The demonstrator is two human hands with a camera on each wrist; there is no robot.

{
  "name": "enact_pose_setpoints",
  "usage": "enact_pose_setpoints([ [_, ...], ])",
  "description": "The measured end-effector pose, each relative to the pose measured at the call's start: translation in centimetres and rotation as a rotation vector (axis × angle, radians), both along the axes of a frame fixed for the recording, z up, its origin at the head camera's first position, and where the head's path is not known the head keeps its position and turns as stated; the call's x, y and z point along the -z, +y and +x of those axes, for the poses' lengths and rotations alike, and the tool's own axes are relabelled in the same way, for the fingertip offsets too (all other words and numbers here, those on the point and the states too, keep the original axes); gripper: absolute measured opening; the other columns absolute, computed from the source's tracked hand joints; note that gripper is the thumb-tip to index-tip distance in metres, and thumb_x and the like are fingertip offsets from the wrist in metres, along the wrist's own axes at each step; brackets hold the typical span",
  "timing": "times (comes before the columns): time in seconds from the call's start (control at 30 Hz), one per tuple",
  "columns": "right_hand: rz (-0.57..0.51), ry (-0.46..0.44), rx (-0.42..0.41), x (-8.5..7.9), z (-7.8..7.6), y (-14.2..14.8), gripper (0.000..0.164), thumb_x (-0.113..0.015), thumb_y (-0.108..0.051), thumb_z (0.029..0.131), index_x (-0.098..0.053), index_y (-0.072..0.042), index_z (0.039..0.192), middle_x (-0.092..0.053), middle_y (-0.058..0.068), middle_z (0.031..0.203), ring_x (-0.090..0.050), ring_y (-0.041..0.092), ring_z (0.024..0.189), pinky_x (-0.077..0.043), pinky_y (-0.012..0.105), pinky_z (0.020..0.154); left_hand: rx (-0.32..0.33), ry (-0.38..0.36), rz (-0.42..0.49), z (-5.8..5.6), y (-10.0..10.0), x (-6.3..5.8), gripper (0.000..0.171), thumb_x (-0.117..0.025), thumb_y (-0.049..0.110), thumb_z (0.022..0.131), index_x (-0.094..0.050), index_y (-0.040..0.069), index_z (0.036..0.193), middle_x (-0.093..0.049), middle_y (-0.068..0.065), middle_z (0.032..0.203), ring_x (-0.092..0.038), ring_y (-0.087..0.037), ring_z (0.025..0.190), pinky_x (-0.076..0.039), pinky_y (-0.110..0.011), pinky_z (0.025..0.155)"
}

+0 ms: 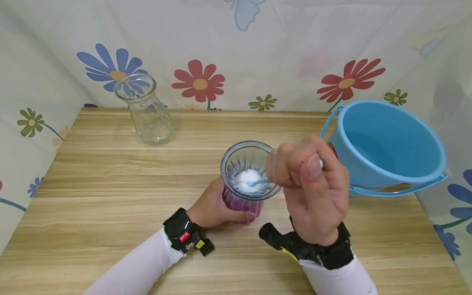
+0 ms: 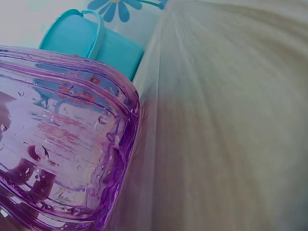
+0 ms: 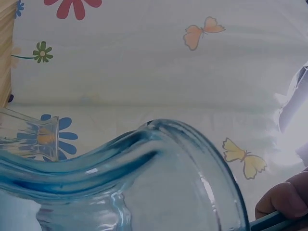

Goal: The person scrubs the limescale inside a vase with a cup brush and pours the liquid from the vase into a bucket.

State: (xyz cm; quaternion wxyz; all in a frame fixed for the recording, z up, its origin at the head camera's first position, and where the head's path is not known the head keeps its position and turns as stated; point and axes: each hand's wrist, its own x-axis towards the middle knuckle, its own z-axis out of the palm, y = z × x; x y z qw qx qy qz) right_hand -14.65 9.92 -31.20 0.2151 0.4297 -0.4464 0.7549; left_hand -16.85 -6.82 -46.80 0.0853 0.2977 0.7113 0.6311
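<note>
My left hand (image 1: 215, 205) grips a glass vase (image 1: 241, 201) low on its body, the thumb wrapped round the near side. The vase has a blue-tinted rim and a purple lower part; water drops cling to its purple glass (image 2: 72, 144) in the left wrist view. My right hand (image 1: 311, 184), raised beside the rim, holds a bottle brush by its thin blue handle (image 3: 274, 221). Inside the vase sits the brush's white head (image 1: 244, 180), with the handle slanting out over the right rim. Most of the handle is hidden by the curled fingers.
A second, clear glass vase (image 1: 153, 123) stands at the back left of the wooden table (image 1: 110, 180). At the right is a light blue bucket (image 1: 391, 139), its handle lowered towards the front. Flower-printed sheets (image 1: 280, 45) enclose the back and sides.
</note>
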Motion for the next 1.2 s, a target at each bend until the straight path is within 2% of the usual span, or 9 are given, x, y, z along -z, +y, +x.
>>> enact_pose_setpoints([
  [0.07,0.003,-0.006,0.010,-0.2,0.1,-0.3,0.034,-0.044,-0.016,0.099,-0.036,0.001,0.072,-0.026,0.003,0.056,-0.030,0.015,0.048,-0.023,0.026,0.044,0.003,-0.002,-0.003,-0.2,0.0,0.7,0.087,-0.090,0.023,0.064,-0.041,0.029,0.135,-0.057,0.007,0.125,-0.053,-0.014,0.112,-0.047,-0.039,0.099],
  [0.17,0.015,-0.011,0.029,-0.3,0.1,-0.5,0.035,-0.044,-0.015,0.100,-0.034,0.002,0.071,-0.024,0.002,0.056,-0.028,0.014,0.047,-0.021,0.025,0.044,0.009,-0.006,0.000,-0.4,0.0,0.9,0.087,-0.090,0.024,0.065,-0.040,0.031,0.135,-0.056,0.008,0.125,-0.053,-0.014,0.112,-0.047,-0.039,0.098],
  [0.63,0.168,-0.012,0.109,-0.7,-0.3,-1.2,0.035,-0.042,-0.016,0.101,-0.036,0.001,0.071,-0.028,0.002,0.056,-0.030,0.013,0.050,-0.021,0.025,0.044,0.006,0.011,0.003,-0.4,0.1,0.7,0.088,-0.091,0.025,0.064,-0.040,0.031,0.135,-0.056,0.008,0.125,-0.052,-0.014,0.112,-0.047,-0.039,0.098],
  [0.73,0.216,-0.015,0.135,-0.9,-0.3,-1.3,0.034,-0.041,-0.016,0.101,-0.037,0.000,0.072,-0.030,0.002,0.057,-0.031,0.013,0.051,-0.021,0.025,0.043,0.007,0.010,0.019,0.0,0.2,-0.4,0.085,-0.090,0.021,0.065,-0.041,0.030,0.134,-0.057,0.009,0.123,-0.053,-0.014,0.111,-0.047,-0.040,0.099],
  [0.87,0.275,-0.012,0.153,-1.1,-0.3,-1.6,0.036,-0.039,-0.018,0.102,-0.037,0.000,0.071,-0.031,0.001,0.058,-0.031,0.012,0.050,-0.022,0.024,0.042,-0.001,0.012,0.029,0.6,0.1,-2.1,0.082,-0.089,0.015,0.065,-0.044,0.022,0.132,-0.059,0.008,0.120,-0.054,-0.014,0.110,-0.046,-0.041,0.099],
  [1.0,0.342,-0.019,0.144,-1.2,-0.4,-1.7,0.036,-0.038,-0.018,0.103,-0.037,0.000,0.072,-0.032,0.001,0.060,-0.032,0.012,0.051,-0.024,0.024,0.043,-0.006,0.013,0.020,0.7,0.0,-2.5,0.083,-0.089,0.012,0.064,-0.043,0.014,0.133,-0.059,0.006,0.121,-0.053,-0.015,0.110,-0.046,-0.040,0.100],
  [1.2,0.399,-0.035,0.108,-1.3,-0.3,-1.7,0.036,-0.037,-0.019,0.104,-0.038,0.000,0.074,-0.032,0.001,0.062,-0.032,0.011,0.054,-0.025,0.026,0.044,0.003,0.003,0.030,0.7,0.0,-2.5,0.083,-0.089,0.011,0.064,-0.044,0.019,0.132,-0.060,0.006,0.120,-0.054,-0.015,0.110,-0.045,-0.039,0.100],
])
